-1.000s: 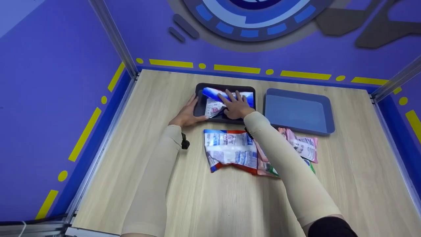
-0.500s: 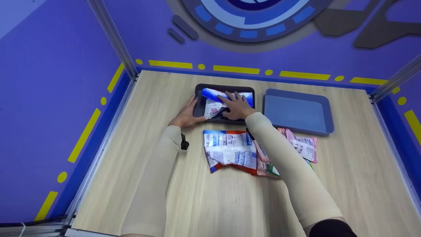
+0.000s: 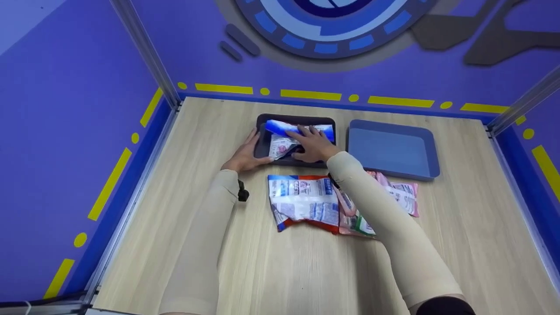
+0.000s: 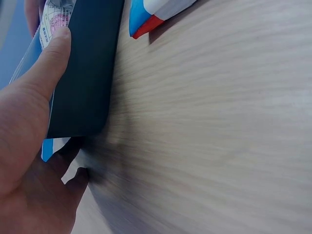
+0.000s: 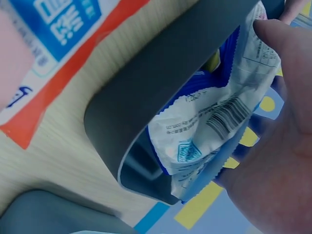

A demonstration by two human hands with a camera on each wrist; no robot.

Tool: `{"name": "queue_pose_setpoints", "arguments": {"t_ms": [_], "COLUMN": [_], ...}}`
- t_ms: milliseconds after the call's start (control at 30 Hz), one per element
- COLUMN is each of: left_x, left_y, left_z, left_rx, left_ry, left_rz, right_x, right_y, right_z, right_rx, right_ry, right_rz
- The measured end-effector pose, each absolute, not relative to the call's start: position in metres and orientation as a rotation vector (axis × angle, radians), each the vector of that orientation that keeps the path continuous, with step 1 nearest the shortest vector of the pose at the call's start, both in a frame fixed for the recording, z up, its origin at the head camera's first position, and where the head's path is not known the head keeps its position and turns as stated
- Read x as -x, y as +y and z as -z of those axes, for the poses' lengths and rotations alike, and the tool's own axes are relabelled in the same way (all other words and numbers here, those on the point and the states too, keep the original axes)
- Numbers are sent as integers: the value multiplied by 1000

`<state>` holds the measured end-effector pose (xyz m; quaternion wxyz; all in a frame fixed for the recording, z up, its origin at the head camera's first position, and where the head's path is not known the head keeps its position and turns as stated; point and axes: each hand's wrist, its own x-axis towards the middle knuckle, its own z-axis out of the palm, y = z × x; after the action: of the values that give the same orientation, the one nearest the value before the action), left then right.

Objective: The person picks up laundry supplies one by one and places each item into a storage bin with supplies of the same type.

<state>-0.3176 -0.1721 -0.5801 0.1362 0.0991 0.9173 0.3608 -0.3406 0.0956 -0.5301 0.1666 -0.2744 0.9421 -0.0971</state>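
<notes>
A dark grey tray (image 3: 302,162) stands at the back of the table, left of the middle. My left hand (image 3: 243,157) holds its near left corner; in the left wrist view the thumb (image 4: 56,53) lies over the rim and the other fingers reach round the outer end. Inside the tray is a blue and white plastic packet (image 3: 280,127), with a barcode visible in the right wrist view. My right hand (image 3: 314,146) lies on this packet, its fingers extended over the top and its thumb against the printed side. The palm hides part of the packet.
A shallow blue-grey tray (image 3: 389,151) stands to the right. In front lies a white, blue and red plastic bag (image 3: 304,199); pink packets (image 3: 404,197) lie beside it, partly under the right forearm. Blue panels (image 3: 78,131) wall the table at the left, back and right.
The head view has shifted slightly. My right fingers have drawn a little closer together on the packet; the left hand keeps its place at the tray's corner.
</notes>
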Motion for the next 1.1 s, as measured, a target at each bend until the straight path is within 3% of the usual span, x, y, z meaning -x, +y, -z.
{"name": "queue_pose_setpoints", "arguments": {"t_ms": [1100], "left_x": [314], "left_y": [-172], "left_z": [580], "left_rx": [-280], "left_ry": [2643], "left_rz": [-1071], "right_x": [319], "right_y": [105], "right_z": [523], "right_rx": [892], "right_ry": [2669], "right_rz": [288]}}
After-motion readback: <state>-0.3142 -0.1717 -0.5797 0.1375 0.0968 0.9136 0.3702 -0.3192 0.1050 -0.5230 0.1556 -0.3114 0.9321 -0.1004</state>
